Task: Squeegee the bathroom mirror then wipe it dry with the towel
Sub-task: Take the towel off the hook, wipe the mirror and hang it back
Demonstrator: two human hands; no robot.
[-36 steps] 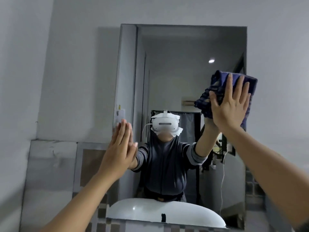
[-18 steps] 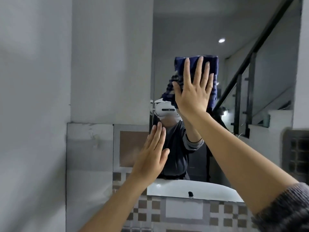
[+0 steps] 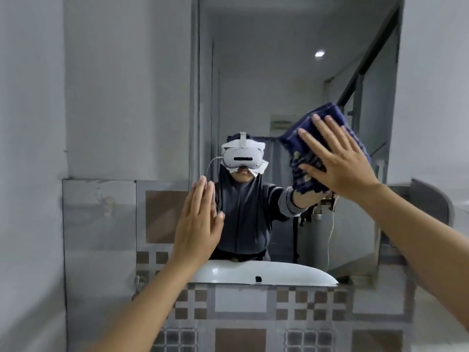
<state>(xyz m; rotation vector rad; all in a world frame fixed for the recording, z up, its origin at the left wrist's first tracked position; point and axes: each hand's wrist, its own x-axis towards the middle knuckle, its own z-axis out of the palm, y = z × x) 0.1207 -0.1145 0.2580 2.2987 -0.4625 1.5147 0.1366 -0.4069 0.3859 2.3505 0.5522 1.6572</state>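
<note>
Clearly, we were in the second step, the drying, because no squeegee was in view and the towel [image 3: 327,146] was on the glass. Our right hand [image 3: 337,161] pressed the folded dark blue towel flat against the mirror [image 3: 266,97], near its right edge and about the middle of its height. The fingers of this hand were spread and extended over the cloth, not clenched; they held it by pressure of the palm and not by a grasp. Our left hand [image 3: 199,224] was flat too, with the fingers together and straight, holding nothing. It stood at the left edge of the mirror, low down; whether it touched the glass or the tile beside it, we could not tell. Below the mirror, the white sink [image 3: 266,274] appeared at its bottom edge.

We judged that the lower part of the mirror was not yet wiped, though the glass showed no clear drops to us. The next move called for a firm, even pressure on the towel and a sweep across toward the left edge, then down to the bottom corners. The palm should stay flat so that the cloth does not slip from under it.
</note>
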